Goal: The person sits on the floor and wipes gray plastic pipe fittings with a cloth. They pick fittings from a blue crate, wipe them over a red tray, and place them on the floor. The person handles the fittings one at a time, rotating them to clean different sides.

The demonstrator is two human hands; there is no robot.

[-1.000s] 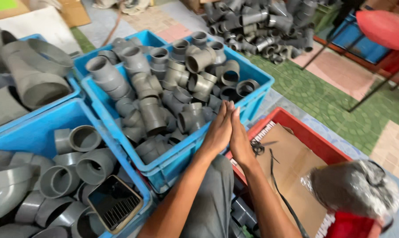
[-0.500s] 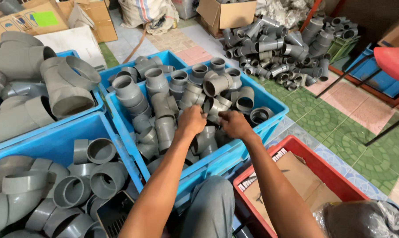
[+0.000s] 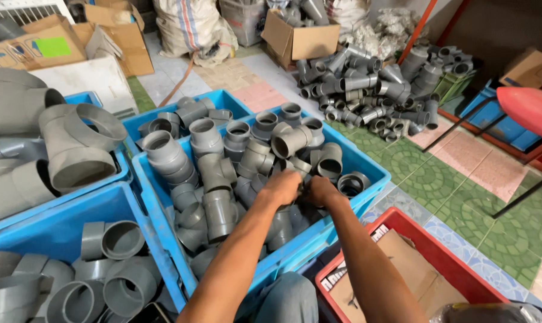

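Both hands, the left hand (image 3: 281,187) and right hand (image 3: 320,190), reach together into the blue crate (image 3: 367,170), each grip curled around grey pipe fittings (image 3: 295,164) lying just beneath and ahead, though how firmly they pinch cannot be told.

Plumbing stockroom, as I see it: blue crates (image 3: 163,206) of grey fittings (image 3: 214,170), floor heap (image 3: 372,90), cartons (image 3: 301,39), sacks (image 3: 190,30).

Bare forearms, no sleeves; hands (image 3: 301,190) ungloved; grey trousers (image 3: 289,299).
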